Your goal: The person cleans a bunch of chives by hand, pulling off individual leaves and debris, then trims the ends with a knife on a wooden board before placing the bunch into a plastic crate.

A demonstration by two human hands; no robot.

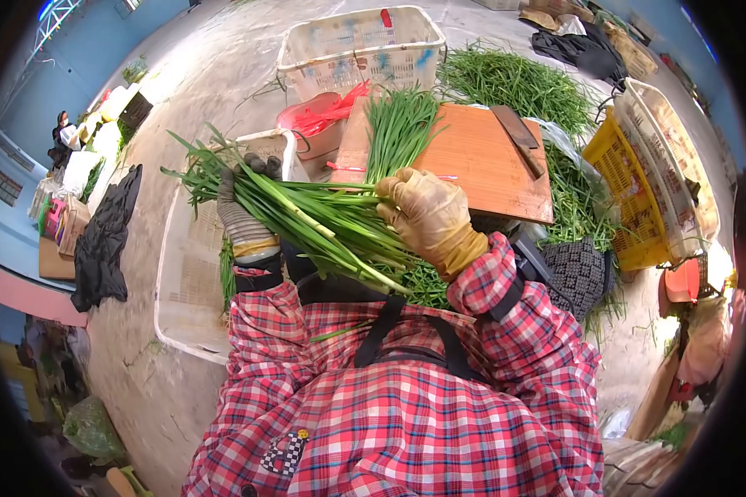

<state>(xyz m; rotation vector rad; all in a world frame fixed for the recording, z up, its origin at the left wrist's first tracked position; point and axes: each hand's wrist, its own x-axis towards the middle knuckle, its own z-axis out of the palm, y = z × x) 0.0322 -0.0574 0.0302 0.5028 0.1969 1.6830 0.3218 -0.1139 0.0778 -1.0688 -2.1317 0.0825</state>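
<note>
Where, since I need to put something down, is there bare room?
The cutting board is largely bare between the bundle of greens and the cleaver; so is the floor between left crate and black cloth. Crowded right of the board: loose greens, yellow basket.

A hand could pass low over the cutting board (477, 153) between the bundle of garlic chives (398, 132) on its left part and the cleaver (519, 139) lying at its right side. The gloved right hand (431, 217) blocks the near edge, and the held bunch of garlic chives (311, 214) crosses the near-left side. Left of the board, the red basin (311, 147) stands in the way; beyond it, the tall-walled white crate (356, 70); beyond its right corner, the chive heap (514, 83); farther right, the yellow crate (626, 199).
</note>
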